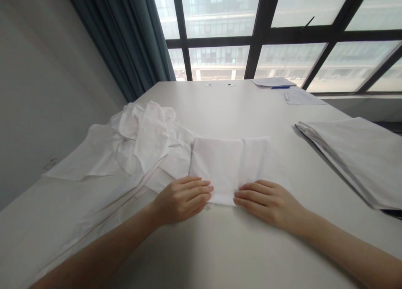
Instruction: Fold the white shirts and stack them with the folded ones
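A folded white cloth [224, 163] lies as a neat rectangle on the white table, directly in front of me. My left hand [186, 199] grips its near left corner, the fingers together on top and the thumb out of sight. At the near right corner, my right hand [266, 203] holds the same edge in a similar way, its thumb also hidden. A loose heap of crumpled white cloth [150, 134] lies to the left, touching or running close under the folded piece. Its long trailing part passes beside my left forearm.
At the right edge rests a larger folded white cloth [358, 155] with something dark beneath it. Papers [273, 82] and a blue pen [280, 87] lie at the table's [216, 109] far right. Beyond are windows [220, 12] and a dark blue curtain [125, 37].
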The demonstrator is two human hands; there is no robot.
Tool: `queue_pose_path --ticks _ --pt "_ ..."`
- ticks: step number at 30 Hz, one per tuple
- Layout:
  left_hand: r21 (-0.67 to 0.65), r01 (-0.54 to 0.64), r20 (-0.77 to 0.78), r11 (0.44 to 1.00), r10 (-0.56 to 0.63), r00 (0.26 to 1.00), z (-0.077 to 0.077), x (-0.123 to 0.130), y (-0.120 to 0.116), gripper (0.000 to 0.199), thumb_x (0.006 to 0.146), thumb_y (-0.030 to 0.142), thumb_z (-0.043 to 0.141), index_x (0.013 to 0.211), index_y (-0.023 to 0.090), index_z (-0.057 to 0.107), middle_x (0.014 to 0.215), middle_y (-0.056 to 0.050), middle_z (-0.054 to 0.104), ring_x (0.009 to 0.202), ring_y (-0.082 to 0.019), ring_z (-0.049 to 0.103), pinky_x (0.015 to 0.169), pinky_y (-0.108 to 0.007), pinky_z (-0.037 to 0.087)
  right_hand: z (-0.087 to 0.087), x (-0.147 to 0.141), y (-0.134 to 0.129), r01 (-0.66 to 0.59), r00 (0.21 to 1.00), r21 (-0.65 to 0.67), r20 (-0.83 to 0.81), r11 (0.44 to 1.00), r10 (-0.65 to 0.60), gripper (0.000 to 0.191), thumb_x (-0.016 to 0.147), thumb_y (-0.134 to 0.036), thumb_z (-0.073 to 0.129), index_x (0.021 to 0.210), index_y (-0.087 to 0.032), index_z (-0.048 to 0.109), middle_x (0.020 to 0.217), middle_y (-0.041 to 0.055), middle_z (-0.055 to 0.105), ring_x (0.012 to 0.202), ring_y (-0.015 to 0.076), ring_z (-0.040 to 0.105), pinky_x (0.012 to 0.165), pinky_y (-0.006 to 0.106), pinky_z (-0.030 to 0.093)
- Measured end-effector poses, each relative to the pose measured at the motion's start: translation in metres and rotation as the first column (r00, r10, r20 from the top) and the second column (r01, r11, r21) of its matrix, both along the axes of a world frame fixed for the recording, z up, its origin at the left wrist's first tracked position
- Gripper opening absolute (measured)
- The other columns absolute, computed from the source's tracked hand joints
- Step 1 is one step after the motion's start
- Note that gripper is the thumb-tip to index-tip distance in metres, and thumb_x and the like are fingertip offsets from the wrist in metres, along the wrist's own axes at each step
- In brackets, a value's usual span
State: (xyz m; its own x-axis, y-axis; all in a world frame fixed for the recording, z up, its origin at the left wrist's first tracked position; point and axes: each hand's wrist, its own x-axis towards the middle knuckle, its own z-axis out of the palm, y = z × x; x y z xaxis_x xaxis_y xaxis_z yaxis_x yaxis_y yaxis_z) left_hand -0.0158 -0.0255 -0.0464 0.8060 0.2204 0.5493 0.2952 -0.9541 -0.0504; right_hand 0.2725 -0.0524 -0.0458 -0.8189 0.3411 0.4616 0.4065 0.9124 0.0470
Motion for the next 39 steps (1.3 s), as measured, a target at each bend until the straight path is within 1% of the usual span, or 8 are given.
queue_pose_path --ticks 9,14,17,22,25,27,33,39 --pt "-0.211 0.012 -0.043 0.977 -0.022 0.999 -0.006 0.003 0.002 0.017 0.096 0.03 0.056 0.086 0.017 0.058 0.084 -0.005 0.067 0.082 -0.017 0.06 0.077 -0.029 0.049 0.011 0.003 0.006 0.131 0.984 -0.385 0.161 0.914 -0.073 0.007 0.091 -0.025 0.058 0.09 -0.02 0.063 0.085 0.0038 0.063 0.082 0.0181 0.057 0.075 0.032 0.045" --pt "-0.254 0.024 -0.023 0.967 -0.031 0.999 -0.008 0.004 0.003 0.02 0.097 0.029 0.054 0.081 0.017 0.055 0.076 -0.002 0.062 0.073 -0.015 0.053 0.07 -0.027 0.043 0.033 0.022 0.011 0.309 0.936 -0.645 0.337 0.699 -0.103 0.01 0.084 -0.017 0.06 0.075 -0.022 0.058 0.073 -0.0026 0.061 0.065 0.0128 0.054 0.06 0.026 0.039" --pt "-0.243 0.029 -0.04 0.97 -0.04 0.998 -0.009 0.004 0.003 0.022 0.099 0.029 0.052 0.08 0.017 0.054 0.072 -0.001 0.061 0.068 -0.015 0.05 0.066 -0.027 0.04 0.038 0.037 0.017 0.413 0.905 -0.68 0.38 0.606 -0.189 0.017 0.088 -0.024 0.057 0.072 -0.023 0.062 0.061 -0.0044 0.058 0.053 0.0114 0.049 0.052 0.025 0.034" --pt "-0.238 0.001 -0.074 0.971 -0.019 0.997 -0.009 0.003 0.003 0.029 0.101 0.034 0.046 0.079 0.018 0.054 0.07 -0.001 0.058 0.066 -0.014 0.049 0.064 -0.027 0.038 0.023 0.048 0.035 0.471 0.849 -0.58 0.094 0.665 -0.52 0.023 0.094 -0.037 0.05 0.103 -0.024 0.068 0.091 0.0036 0.072 0.076 0.0185 0.065 0.069 0.031 0.049" --pt "-0.244 -0.007 -0.074 0.97 -0.012 0.997 -0.01 0.002 0.003 0.03 0.101 0.035 0.045 0.078 0.018 0.053 0.069 -0.001 0.058 0.065 -0.014 0.049 0.063 -0.027 0.037 0.005 0.05 0.043 0.399 0.903 -0.5 0.067 0.769 -0.425 0.037 0.092 -0.042 0.054 0.124 -0.026 0.062 0.133 0.009 0.062 0.121 0.027 0.056 0.1 0.043 0.045" --pt "-0.246 -0.008 -0.069 0.969 -0.009 0.998 -0.01 0.002 0.003 0.031 0.101 0.035 0.045 0.078 0.018 0.053 0.067 0.0 0.058 0.063 -0.014 0.049 0.062 -0.027 0.037 -0.004 0.055 0.047 0.395 0.916 -0.478 0.143 0.785 -0.374 0.05 0.091 -0.047 0.056 0.137 -0.028 0.055 0.149 0.009 0.047 0.138 0.0295 0.041 0.11 0.049 0.036" --pt "-0.285 -0.017 -0.045 0.958 0.004 0.999 -0.007 -0.001 0.004 0.03 0.1 0.03 0.044 0.074 0.019 0.052 0.062 0.0 0.055 0.058 -0.014 0.048 0.057 -0.027 0.034 -0.005 0.076 0.054 0.481 0.877 -0.45 0.235 0.753 -0.419 0.067 0.083 -0.06 0.062 0.142 -0.033 0.049 0.153 0.008 0.042 0.14 0.0337 0.037 0.11 0.054 0.033" --pt "-0.193 -0.179 0.024 0.965 0.187 0.982 -0.008 -0.011 0.011 0.033 0.09 0.023 0.046 0.057 0.02 0.045 0.05 0.003 0.047 0.048 -0.013 0.042 0.053 -0.029 0.03 -0.017 0.079 0.068 0.559 0.745 -0.449 -0.098 0.697 -0.66 0.047 0.089 -0.05 0.054 0.127 -0.023 0.059 0.141 0.0134 0.053 0.128 0.0307 0.052 0.107 0.048 0.039"
